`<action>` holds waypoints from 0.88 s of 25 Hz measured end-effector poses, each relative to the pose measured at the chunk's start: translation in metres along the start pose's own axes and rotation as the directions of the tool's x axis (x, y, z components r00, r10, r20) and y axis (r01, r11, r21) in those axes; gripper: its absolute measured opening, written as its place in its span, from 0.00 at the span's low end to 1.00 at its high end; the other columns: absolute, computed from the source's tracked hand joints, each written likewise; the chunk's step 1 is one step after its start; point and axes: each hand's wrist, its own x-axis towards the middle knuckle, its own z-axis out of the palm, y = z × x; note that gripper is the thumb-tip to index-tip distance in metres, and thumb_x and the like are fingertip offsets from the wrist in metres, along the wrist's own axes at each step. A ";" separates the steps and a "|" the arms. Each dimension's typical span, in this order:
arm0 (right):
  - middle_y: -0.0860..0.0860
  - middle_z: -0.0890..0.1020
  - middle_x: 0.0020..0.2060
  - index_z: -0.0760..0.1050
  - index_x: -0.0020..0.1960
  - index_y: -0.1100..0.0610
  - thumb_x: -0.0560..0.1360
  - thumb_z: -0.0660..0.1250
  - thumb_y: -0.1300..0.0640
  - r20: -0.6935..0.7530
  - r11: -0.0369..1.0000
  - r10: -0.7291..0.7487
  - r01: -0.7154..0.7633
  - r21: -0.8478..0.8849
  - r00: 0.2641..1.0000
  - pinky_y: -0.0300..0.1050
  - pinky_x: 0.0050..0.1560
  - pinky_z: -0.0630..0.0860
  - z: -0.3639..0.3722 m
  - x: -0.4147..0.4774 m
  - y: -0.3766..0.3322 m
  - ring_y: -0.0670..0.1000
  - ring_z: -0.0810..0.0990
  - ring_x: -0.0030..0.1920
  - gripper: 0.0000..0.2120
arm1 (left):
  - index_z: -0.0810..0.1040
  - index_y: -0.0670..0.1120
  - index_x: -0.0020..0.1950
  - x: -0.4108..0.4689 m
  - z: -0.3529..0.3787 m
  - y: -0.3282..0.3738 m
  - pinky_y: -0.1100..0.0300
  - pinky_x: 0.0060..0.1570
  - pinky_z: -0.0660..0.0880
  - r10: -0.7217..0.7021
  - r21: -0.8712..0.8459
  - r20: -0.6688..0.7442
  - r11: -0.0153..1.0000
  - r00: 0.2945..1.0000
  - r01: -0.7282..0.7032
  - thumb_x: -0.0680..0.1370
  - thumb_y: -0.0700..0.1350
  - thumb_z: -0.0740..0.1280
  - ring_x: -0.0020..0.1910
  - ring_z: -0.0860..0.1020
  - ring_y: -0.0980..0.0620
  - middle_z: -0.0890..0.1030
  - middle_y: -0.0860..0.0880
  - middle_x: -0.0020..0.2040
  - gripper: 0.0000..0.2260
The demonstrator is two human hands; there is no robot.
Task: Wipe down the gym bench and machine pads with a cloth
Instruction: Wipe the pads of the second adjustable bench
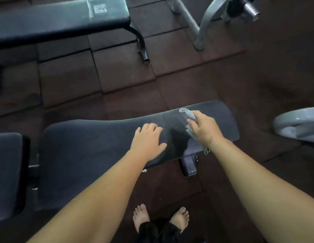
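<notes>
A long dark bench pad (pixel 93 146) lies across the middle of the head view. My left hand (pixel 148 140) rests flat on it, fingers spread, holding nothing. To its right, my right hand (pixel 204 128) grips a crumpled grey cloth (pixel 187 115) and presses it onto the pad near its right end. Part of the cloth hangs over the near edge below my wrist. A second dark pad (pixel 7 172) adjoins the bench at the left.
Another flat black bench (pixel 60 20) stands at the top left on brown rubber floor tiles (pixel 121 67). Grey machine legs (pixel 201 27) rise at the top right. A pale grey curved object (pixel 296 125) sits at the right edge. My bare feet (pixel 159 218) stand below the bench.
</notes>
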 end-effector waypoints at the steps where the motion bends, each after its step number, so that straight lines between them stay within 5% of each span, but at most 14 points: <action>1: 0.51 0.83 0.55 0.76 0.68 0.50 0.83 0.63 0.53 0.024 0.999 -0.046 0.047 -0.027 0.999 0.47 0.52 0.70 0.018 0.015 0.008 0.55 0.79 0.56 0.15 | 0.69 0.52 0.77 0.010 0.016 -0.007 0.44 0.75 0.62 -0.023 -0.009 -0.018 1.000 1.000 0.023 0.79 0.62 0.65 0.76 0.64 0.47 0.69 0.51 0.76 0.28; 4: 0.54 0.76 0.71 0.73 0.73 0.55 0.83 0.65 0.52 0.126 0.978 -0.141 0.158 -0.138 0.982 0.51 0.70 0.66 0.074 0.037 0.031 0.57 0.70 0.74 0.20 | 0.64 0.51 0.80 0.030 0.056 -0.025 0.42 0.79 0.55 -0.078 -0.020 -0.075 0.997 0.994 0.077 0.81 0.63 0.62 0.82 0.56 0.48 0.61 0.51 0.82 0.31; 6: 0.54 0.63 0.81 0.67 0.79 0.56 0.83 0.61 0.44 0.152 0.941 -0.208 0.240 -0.238 0.966 0.51 0.82 0.49 0.104 0.039 0.049 0.56 0.54 0.83 0.29 | 0.60 0.52 0.83 0.038 0.082 -0.035 0.41 0.80 0.52 -0.092 -0.009 -0.128 0.996 0.987 0.091 0.82 0.64 0.56 0.83 0.52 0.48 0.56 0.51 0.84 0.32; 8: 0.50 0.54 0.84 0.58 0.83 0.54 0.82 0.51 0.37 0.145 0.886 -0.287 0.320 -0.335 0.947 0.49 0.82 0.40 0.119 0.040 0.064 0.51 0.45 0.84 0.34 | 0.56 0.52 0.84 0.041 0.102 -0.039 0.40 0.81 0.50 -0.079 0.012 -0.193 0.997 0.978 0.083 0.82 0.64 0.51 0.84 0.51 0.48 0.54 0.51 0.85 0.33; 11: 0.47 0.48 0.84 0.50 0.85 0.51 0.83 0.45 0.35 0.139 0.818 -0.330 0.357 -0.451 0.934 0.53 0.82 0.40 0.128 0.044 0.071 0.48 0.41 0.84 0.35 | 0.53 0.52 0.85 0.043 0.114 -0.040 0.39 0.81 0.49 -0.056 0.064 -0.232 0.995 0.971 0.073 0.83 0.64 0.50 0.84 0.49 0.47 0.51 0.50 0.86 0.33; 16: 0.49 0.46 0.84 0.46 0.85 0.53 0.84 0.43 0.37 0.194 0.776 -0.323 0.377 -0.507 0.926 0.58 0.83 0.45 0.124 0.062 0.075 0.50 0.41 0.84 0.34 | 0.55 0.51 0.85 0.044 0.115 -0.042 0.38 0.81 0.50 -0.058 0.069 -0.248 0.995 0.967 0.077 0.82 0.63 0.52 0.84 0.50 0.47 0.51 0.49 0.86 0.33; 20: 0.50 0.44 0.85 0.44 0.85 0.54 0.84 0.43 0.38 0.113 0.847 -0.205 0.234 -0.478 0.972 0.56 0.83 0.41 0.108 0.114 0.065 0.51 0.40 0.84 0.35 | 0.55 0.51 0.85 0.046 0.117 -0.041 0.39 0.81 0.50 -0.065 0.099 -0.261 0.991 0.963 0.094 0.82 0.63 0.53 0.84 0.52 0.46 0.53 0.49 0.85 0.33; 22: 0.51 0.45 0.85 0.45 0.85 0.55 0.85 0.45 0.39 0.140 0.815 -0.274 0.307 -0.492 0.952 0.58 0.83 0.42 0.115 0.080 0.073 0.52 0.41 0.84 0.34 | 0.56 0.51 0.85 0.046 0.117 -0.041 0.38 0.80 0.51 -0.063 0.110 -0.265 0.989 0.962 0.095 0.82 0.63 0.54 0.84 0.53 0.46 0.54 0.49 0.85 0.33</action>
